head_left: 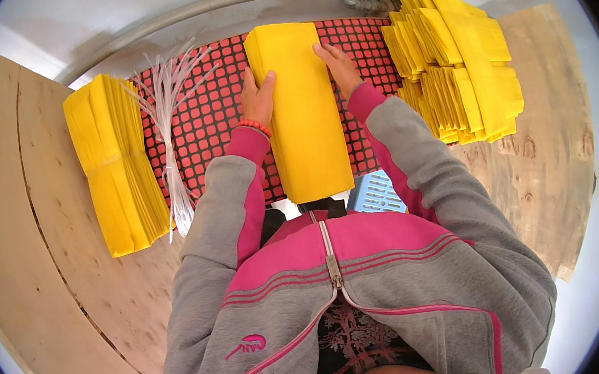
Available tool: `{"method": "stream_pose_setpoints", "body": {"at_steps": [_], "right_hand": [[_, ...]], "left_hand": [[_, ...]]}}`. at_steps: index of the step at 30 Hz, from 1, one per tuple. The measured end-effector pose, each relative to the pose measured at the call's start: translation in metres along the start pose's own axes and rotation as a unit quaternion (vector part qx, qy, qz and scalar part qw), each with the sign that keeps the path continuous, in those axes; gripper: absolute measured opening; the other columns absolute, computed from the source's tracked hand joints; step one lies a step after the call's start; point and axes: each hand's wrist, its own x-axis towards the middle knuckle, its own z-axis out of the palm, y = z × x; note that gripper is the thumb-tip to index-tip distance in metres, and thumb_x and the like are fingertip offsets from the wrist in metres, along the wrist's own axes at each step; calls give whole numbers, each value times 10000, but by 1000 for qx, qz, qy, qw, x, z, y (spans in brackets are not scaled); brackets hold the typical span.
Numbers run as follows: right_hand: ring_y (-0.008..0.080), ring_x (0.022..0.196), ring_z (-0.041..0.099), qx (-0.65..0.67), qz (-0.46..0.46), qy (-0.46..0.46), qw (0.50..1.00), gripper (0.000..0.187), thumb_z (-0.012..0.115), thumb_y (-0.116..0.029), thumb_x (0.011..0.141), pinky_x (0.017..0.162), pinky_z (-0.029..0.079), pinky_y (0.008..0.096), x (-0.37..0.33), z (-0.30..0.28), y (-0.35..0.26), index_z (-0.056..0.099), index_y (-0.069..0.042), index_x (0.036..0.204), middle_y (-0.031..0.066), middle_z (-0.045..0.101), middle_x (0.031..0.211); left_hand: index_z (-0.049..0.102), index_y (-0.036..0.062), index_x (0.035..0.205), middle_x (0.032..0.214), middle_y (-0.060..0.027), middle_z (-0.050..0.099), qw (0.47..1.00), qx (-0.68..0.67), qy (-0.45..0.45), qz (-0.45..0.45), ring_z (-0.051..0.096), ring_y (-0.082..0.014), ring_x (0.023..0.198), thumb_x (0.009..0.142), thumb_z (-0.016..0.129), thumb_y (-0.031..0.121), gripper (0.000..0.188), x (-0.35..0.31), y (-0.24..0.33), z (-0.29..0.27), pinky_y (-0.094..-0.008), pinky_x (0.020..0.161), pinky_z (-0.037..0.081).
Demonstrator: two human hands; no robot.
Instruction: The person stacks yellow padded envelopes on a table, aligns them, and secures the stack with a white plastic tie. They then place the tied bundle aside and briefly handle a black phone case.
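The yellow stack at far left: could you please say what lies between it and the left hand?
In the head view, a bundle of pale strips lies there, with red mat between it and the left hand.

Grey jacket (268, 307) with pink yoke (392, 234), 2 pink cuffs (248, 143), pale zip (326, 242), 1 red beaded bracelet (255, 125)

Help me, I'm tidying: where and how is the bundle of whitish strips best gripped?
Probably pinch its narrow gathered middle, from above and the right: the whitish strips fan out loosely at the far end, and the left yellow stack lies close on the other side.
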Motion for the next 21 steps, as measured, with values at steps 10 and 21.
{"method": "stream_pose_setpoints", "body": {"at_steps": [10,21], "right_hand": [[176,856,656,-84,-76,-14,993,409,707,-324,826,760,511,313,29,36,4,632,-7,1073,105,689,994],[229,906,645,-12,-82,-13,996,398,586,-340,913,805,479,343,40,27,22,620,-5,1126,134,687,1010]], "left_hand": [[342,-14,1431,1450,-177,413,999,-35,-7,8,428,-272,1303,992,393,239,509,-4,15,4,-339,1047,334],[335,-102,1393,1417,-291,392,997,41,58,42,381,-374,1327,980,369,301,578,-1,-10,15,-369,1082,306]]}}
